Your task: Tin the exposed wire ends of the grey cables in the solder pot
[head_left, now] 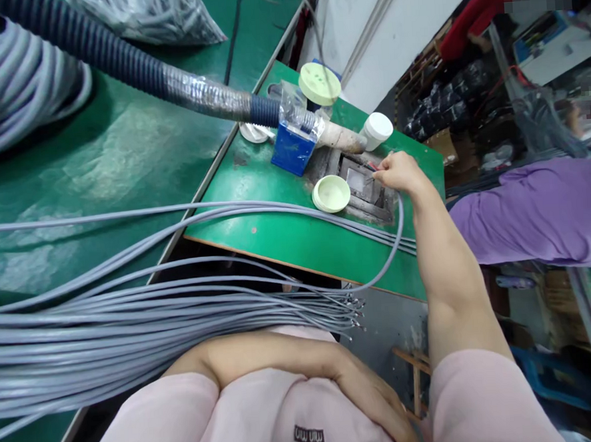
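Your right hand (397, 173) is pinching one end of a long, round, grey cable (401, 218). Thin red and dark wires (373, 167) poke out of that end, by a shiny grey square (359, 179) on the green counter (253, 183). You can't tell if they touch it. A small, round, pale green dish (332, 193) sits just beside the square. Your left arm crosses your tummy, near a big bunch of grey cables (182, 324). Your left hand (387, 412) is partly hidden, so you can't tell if it's open or closed.
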Action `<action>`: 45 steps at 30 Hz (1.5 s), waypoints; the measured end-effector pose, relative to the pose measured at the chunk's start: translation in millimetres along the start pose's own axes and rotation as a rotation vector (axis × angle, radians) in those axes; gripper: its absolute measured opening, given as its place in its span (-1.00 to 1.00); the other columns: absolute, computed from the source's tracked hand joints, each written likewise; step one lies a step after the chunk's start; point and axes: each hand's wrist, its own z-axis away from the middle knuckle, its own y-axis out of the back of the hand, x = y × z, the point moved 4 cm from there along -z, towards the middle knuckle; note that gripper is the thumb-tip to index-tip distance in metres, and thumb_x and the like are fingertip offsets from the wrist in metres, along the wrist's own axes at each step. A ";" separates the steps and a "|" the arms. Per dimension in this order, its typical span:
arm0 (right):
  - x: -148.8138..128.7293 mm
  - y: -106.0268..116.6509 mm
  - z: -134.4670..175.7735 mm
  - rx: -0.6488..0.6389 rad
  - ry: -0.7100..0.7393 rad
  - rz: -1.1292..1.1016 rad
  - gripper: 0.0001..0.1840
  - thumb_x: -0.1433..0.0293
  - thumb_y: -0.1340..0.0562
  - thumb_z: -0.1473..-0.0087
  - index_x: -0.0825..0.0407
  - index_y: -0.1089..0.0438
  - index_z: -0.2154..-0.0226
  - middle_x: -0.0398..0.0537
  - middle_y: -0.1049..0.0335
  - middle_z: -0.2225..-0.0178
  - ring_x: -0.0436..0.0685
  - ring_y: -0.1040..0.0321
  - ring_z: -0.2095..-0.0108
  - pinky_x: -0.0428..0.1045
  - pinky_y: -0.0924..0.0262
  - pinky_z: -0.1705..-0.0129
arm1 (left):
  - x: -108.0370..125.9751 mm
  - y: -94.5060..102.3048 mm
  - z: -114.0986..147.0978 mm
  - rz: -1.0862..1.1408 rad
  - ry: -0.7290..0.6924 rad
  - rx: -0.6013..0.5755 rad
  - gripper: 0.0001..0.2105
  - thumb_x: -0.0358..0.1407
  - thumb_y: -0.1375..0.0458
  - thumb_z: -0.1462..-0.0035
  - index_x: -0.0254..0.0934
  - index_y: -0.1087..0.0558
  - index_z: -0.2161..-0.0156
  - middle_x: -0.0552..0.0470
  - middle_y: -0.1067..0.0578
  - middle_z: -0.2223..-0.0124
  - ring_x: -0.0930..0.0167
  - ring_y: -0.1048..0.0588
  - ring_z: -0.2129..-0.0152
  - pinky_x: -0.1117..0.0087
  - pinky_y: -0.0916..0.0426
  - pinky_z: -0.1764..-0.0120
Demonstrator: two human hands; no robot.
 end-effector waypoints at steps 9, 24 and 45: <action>2.8 -16.6 -17.6 -0.076 -0.086 -0.032 -0.85 0.43 -0.27 0.09 0.06 -0.35 0.62 0.02 -0.38 0.55 0.20 -0.34 0.35 0.07 -0.24 0.26 | -1.2 6.6 9.1 0.015 0.189 -0.139 -0.80 -0.21 -0.24 0.10 -0.31 -0.57 0.40 0.12 -0.55 0.29 0.26 -0.50 0.12 0.40 -0.39 0.08; -0.2 -26.8 -23.1 -0.089 -0.118 -0.070 -0.97 0.49 -0.28 0.12 0.14 -0.43 0.50 0.11 -0.43 0.48 0.27 -0.37 0.25 0.12 -0.25 0.17 | 12.0 8.1 18.4 -0.113 0.331 -0.019 -0.73 -0.11 -0.15 -0.04 -0.28 -0.55 0.44 0.09 -0.58 0.37 0.25 -0.53 0.16 0.34 -0.39 0.12; -72.1 -50.9 204.7 0.110 0.010 -1.552 -0.74 0.24 -0.30 -0.02 0.06 -0.35 0.54 -0.25 -0.33 0.69 -0.13 -0.18 0.75 -0.20 -0.05 0.72 | 75.6 77.1 138.5 0.124 -0.769 1.719 -0.82 -0.26 -0.37 0.10 -0.29 -0.53 0.38 0.11 -0.48 0.47 0.53 -0.42 0.53 0.46 -0.35 0.38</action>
